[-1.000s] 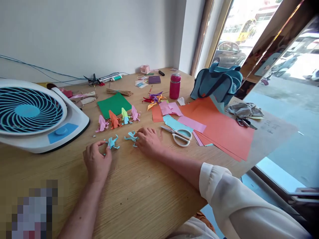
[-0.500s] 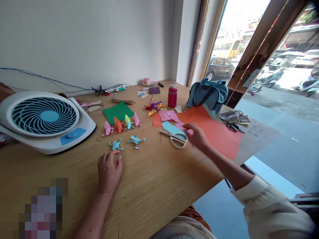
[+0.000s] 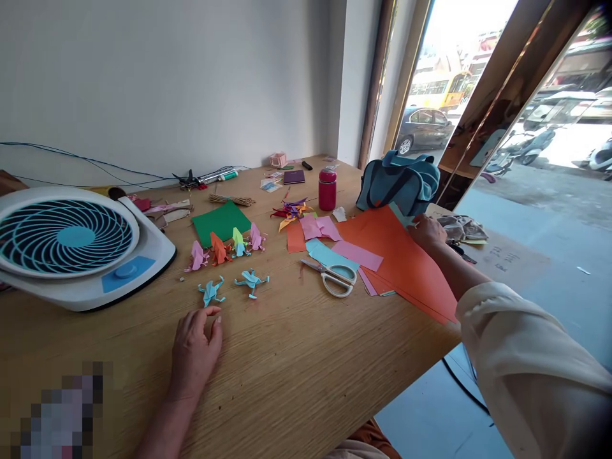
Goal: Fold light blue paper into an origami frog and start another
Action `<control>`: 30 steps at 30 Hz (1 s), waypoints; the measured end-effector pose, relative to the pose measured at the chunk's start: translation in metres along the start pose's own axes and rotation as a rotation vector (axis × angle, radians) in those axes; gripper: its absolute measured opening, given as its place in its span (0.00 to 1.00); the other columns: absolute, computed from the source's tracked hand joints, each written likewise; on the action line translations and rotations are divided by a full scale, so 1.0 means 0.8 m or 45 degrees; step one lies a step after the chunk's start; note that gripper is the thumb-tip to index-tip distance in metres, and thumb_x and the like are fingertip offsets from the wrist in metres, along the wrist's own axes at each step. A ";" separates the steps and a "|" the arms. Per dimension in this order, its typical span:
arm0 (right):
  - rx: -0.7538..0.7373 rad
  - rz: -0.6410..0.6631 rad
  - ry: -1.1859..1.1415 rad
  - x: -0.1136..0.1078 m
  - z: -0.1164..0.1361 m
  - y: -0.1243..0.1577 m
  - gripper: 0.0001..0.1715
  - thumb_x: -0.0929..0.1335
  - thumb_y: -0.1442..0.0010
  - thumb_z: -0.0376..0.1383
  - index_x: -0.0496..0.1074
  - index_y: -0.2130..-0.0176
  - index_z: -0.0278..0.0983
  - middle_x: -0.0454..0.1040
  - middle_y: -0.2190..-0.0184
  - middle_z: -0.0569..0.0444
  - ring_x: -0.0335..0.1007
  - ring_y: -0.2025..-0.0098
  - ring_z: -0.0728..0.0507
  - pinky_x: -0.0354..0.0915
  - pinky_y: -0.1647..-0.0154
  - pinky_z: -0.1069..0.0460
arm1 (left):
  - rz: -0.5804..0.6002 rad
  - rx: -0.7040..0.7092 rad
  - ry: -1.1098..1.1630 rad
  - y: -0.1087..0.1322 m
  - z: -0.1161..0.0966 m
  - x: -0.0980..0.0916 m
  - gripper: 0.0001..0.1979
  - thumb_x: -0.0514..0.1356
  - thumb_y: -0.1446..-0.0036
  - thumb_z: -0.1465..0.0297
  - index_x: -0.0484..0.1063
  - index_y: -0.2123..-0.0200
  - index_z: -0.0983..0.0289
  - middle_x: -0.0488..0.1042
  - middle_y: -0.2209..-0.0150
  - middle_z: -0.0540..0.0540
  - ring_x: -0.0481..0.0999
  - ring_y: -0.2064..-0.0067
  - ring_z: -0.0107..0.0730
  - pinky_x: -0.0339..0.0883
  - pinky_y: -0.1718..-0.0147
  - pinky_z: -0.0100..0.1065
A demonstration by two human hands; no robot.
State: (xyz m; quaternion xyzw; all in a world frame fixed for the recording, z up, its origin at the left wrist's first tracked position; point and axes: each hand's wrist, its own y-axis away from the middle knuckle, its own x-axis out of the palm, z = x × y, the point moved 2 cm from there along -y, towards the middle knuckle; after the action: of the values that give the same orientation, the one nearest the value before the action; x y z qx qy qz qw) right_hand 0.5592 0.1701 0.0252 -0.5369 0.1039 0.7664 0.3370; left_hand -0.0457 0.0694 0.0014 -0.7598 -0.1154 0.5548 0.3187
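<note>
My left hand [image 3: 197, 344] rests on the table with loosely bent fingers, thumb apart from the forefinger, holding nothing. Just beyond its fingertips stand two light-blue folded paper frogs [image 3: 211, 292]. Behind them is a row of paper frogs [image 3: 218, 247] in pink, orange and green-blue. My right hand [image 3: 429, 232] is stretched to the far edge of the large orange paper [image 3: 406, 261], beside the teal bag. Its fingers are drawn together; whatever is between them is hidden. White-handled scissors [image 3: 337, 280] lie apart from both hands, near light-blue [image 3: 329, 254] and pink paper strips [image 3: 358, 255].
A white fan [image 3: 129, 271] stands at the left. Behind the frogs lies green paper [image 3: 220, 224]. A red bottle [image 3: 327, 190], the teal bag [image 3: 399, 182] and colourful folded pieces [image 3: 291, 211] are farther back. Grey cloth [image 3: 463, 228] lies right of my right hand.
My right hand has moved away and to the right, from above the paper strips to the far edge of the orange paper. My left hand stays by the blue frogs; the view has shifted slightly.
</note>
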 end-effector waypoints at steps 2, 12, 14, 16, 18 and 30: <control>0.029 0.010 0.003 0.004 -0.003 -0.003 0.18 0.70 0.46 0.41 0.77 0.58 0.35 0.75 0.54 0.37 0.71 0.51 0.29 0.66 0.55 0.39 | 0.025 -0.019 0.009 0.000 0.001 0.001 0.06 0.53 0.38 0.71 0.68 0.59 0.62 0.74 0.61 0.56 0.71 0.57 0.44 0.65 0.56 0.40; 0.067 -0.037 -0.119 -0.007 -0.010 -0.010 0.10 0.70 0.47 0.38 0.77 0.64 0.37 0.76 0.64 0.43 0.71 0.60 0.36 0.64 0.64 0.47 | 0.048 -0.051 0.072 0.000 0.001 -0.002 0.07 0.52 0.38 0.70 0.70 0.63 0.61 0.73 0.63 0.55 0.72 0.59 0.42 0.65 0.58 0.39; 0.021 -0.057 -0.137 -0.012 -0.005 -0.006 0.06 0.69 0.47 0.36 0.76 0.67 0.38 0.76 0.65 0.44 0.70 0.61 0.37 0.62 0.64 0.47 | 0.052 -0.068 0.088 0.000 0.002 -0.001 0.07 0.52 0.38 0.70 0.70 0.64 0.61 0.73 0.63 0.55 0.72 0.59 0.41 0.65 0.58 0.39; -0.030 -0.104 -0.157 -0.019 0.000 -0.002 0.05 0.69 0.46 0.36 0.76 0.67 0.38 0.76 0.63 0.44 0.68 0.60 0.37 0.60 0.63 0.47 | 0.060 -0.095 0.106 0.000 0.003 -0.001 0.07 0.53 0.39 0.70 0.70 0.64 0.61 0.73 0.63 0.55 0.73 0.59 0.41 0.66 0.58 0.38; -0.082 -0.167 -0.183 -0.028 0.005 0.002 0.05 0.68 0.44 0.36 0.75 0.66 0.38 0.77 0.61 0.44 0.67 0.60 0.39 0.58 0.62 0.47 | 0.067 -0.127 0.124 0.000 0.004 -0.001 0.07 0.53 0.39 0.69 0.71 0.64 0.60 0.74 0.63 0.55 0.73 0.59 0.41 0.66 0.58 0.38; -0.305 -0.539 -0.179 -0.141 0.068 -0.004 0.09 0.65 0.37 0.35 0.72 0.56 0.37 0.78 0.59 0.43 0.67 0.63 0.43 0.53 0.61 0.48 | 0.072 -0.295 0.232 0.001 0.010 -0.002 0.07 0.54 0.40 0.67 0.72 0.66 0.59 0.74 0.63 0.53 0.75 0.63 0.38 0.67 0.62 0.36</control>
State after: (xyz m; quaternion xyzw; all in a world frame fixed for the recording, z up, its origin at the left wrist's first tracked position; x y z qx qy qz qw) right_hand 0.5424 0.1550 0.1488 -0.5281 -0.1260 0.7212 0.4302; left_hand -0.0539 0.0704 0.0007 -0.8417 -0.1276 0.4752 0.2223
